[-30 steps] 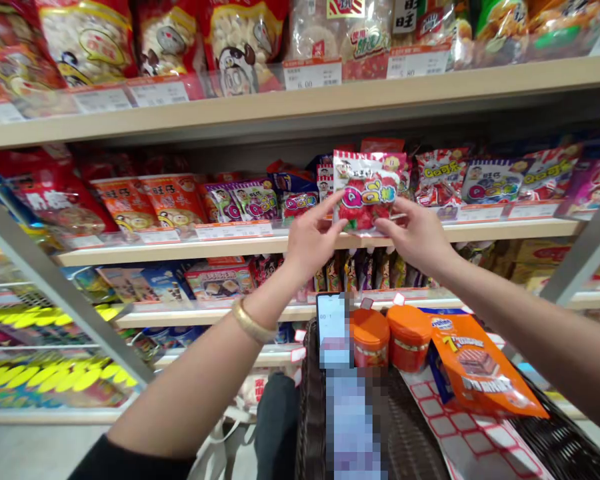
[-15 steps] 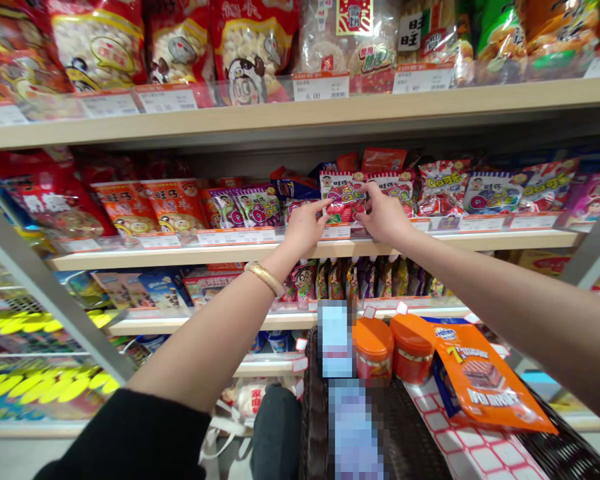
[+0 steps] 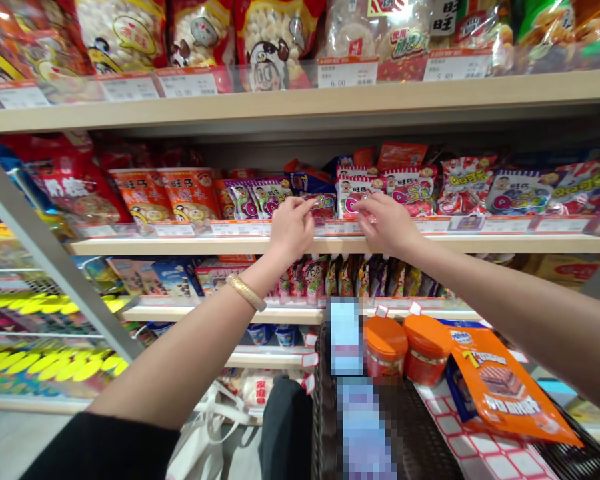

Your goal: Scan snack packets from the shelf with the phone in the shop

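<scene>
On the middle shelf, my right hand (image 3: 387, 223) has its bent fingers and thumb on the right side of a white-and-red gummy candy packet (image 3: 349, 190), covering part of its print. Just left of it, my left hand (image 3: 291, 230) reaches over the shelf's front lip, fingers bent and thumb apart. Its fingertips meet the left edge of a dark purple gummy candy packet (image 3: 324, 205); whether they grip it is unclear. Another gummy candy packet (image 3: 411, 190) stands behind my right hand. Purple packets (image 3: 273, 197) are left of my left hand.
A dark woven basket (image 3: 323, 400) below my hands holds orange-lidded jars (image 3: 386, 347) and an orange wafer bag (image 3: 510, 383). Price tags line the shelf edge (image 3: 220, 245). Puffed-snack bags (image 3: 120, 40) fill the upper shelf. A white cloth bag (image 3: 200, 433) hangs low.
My left hand has shifted left, off the white-and-red packet to the dark purple one. My right hand stays at the white-and-red packet. The view has shifted slightly, moving the lower shelves and basket rightward.
</scene>
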The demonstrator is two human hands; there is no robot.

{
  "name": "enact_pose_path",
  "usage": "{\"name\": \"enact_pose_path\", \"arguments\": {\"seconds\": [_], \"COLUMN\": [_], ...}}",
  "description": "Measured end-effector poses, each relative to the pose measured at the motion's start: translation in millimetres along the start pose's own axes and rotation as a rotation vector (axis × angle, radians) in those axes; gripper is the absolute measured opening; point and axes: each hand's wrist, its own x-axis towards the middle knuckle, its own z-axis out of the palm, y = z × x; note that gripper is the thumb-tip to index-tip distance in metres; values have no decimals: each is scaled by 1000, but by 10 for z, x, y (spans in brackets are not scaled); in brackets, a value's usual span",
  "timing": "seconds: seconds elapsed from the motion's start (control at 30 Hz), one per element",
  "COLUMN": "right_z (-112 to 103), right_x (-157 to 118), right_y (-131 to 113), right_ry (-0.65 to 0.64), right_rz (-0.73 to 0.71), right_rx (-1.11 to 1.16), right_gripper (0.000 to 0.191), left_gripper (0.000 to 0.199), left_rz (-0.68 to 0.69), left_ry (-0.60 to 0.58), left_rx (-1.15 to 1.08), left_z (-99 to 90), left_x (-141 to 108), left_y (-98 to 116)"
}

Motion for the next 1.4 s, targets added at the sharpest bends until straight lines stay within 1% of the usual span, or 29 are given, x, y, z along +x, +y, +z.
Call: {"name": "enact_pose_path", "arguments": {"seconds": [0.07, 0.13, 0.17, 0.23, 0.33, 0.43, 0.57, 0.73, 0.93, 1.07, 1.17, 1.23, 1.33, 1.4], "right_z": [99, 213, 273, 396, 584, 744, 848, 829, 791, 756, 708, 652, 483, 295], "right_x": [123, 284, 375, 564, 826, 1012, 1129, 1148, 1158, 1154, 1134, 1107, 999, 839], "right_y": [-181, -376, -466, -615, -747, -811, -867, -882, -906, -955, -957, -936, -899, -887], "right_ry": [-44, -99, -125, -179, -242, -305, -389, -419, -420, -406, -358, -269, -19, 130], "right_rz": [29, 119, 172, 293, 477, 584, 698, 758, 780, 768, 749, 686, 441, 287], "right_rx": [153, 270, 325, 453, 625, 691, 770, 836, 875, 892, 908, 900, 753, 607], "right_gripper": [25, 29, 31, 36, 47, 52, 38, 27, 25, 22, 27, 32, 32, 29], "left_gripper": [41, 41, 41, 42, 43, 44, 43, 42, 44, 46, 50, 54, 53, 51], "left_rz": [-115, -217, -257, -299, -291, -264, -268, -275, -269, -271, -213, -127, 19, 80], "left_ry": [110, 176, 190, 177, 121, 111, 111, 74, 62, 47, 72, 131, 256, 322], "left_rx": [42, 86, 104, 124, 129, 114, 89, 81, 112, 85, 22, -41, -138, -180], "left_z": [-112, -214, -256, -314, -344, -333, -301, -276, -283, -259, -239, -253, -341, -429], "left_x": [-33, -73, -95, -135, -176, -192, -204, -230, -223, -181, -144, -124, -122, -156], "left_y": [-141, -262, -313, -395, -481, -531, -552, -543, -468, -460, -502, -513, -426, -277]}}
